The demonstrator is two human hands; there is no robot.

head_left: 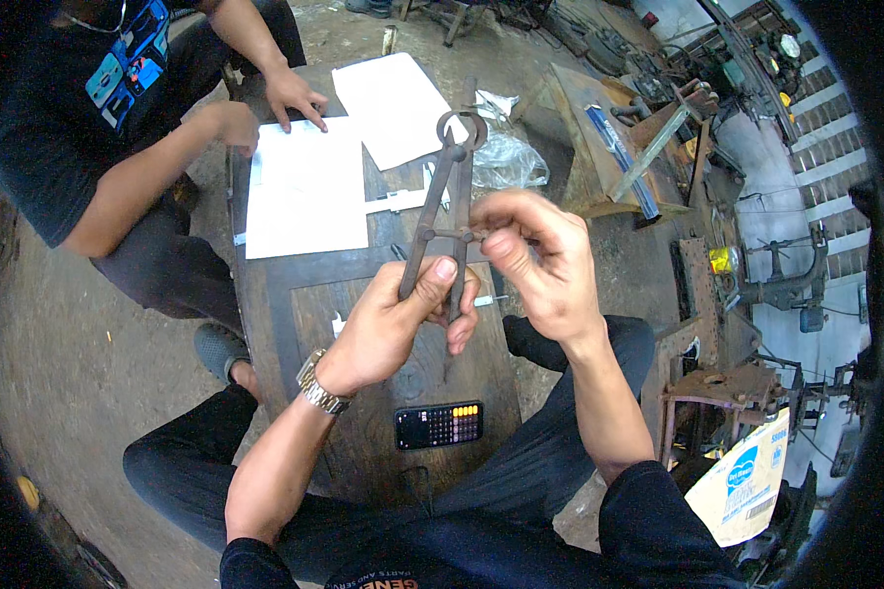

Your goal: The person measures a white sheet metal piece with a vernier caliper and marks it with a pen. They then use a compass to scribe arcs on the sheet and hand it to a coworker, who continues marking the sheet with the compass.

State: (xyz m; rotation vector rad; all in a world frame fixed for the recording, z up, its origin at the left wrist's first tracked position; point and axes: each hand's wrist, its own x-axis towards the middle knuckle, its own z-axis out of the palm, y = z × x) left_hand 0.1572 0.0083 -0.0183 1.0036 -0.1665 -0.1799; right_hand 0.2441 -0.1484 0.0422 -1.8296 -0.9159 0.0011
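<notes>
Over the table I hold a pair of rusty spring dividers (435,201), with the ring-shaped spring at the top and the two legs pointing down toward me. My left hand (383,322) is closed round the legs, its thumb laid across them, and a metal watch (321,385) is on that wrist. At the right end of the cross screw, the thumb and fingers of my right hand (552,270) pinch the dividers' adjusting end. Behind the dividers, a vernier caliper (400,201) lies partly hidden on the table.
Two white paper sheets (304,211) (388,108) lie on the dark wooden table (285,334). Another person's hand (295,95) rests on the nearer sheet. A phone (438,425) showing a calculator lies close to me. Right of the sheets are a clear plastic bag (511,162) and a wooden bench (584,108).
</notes>
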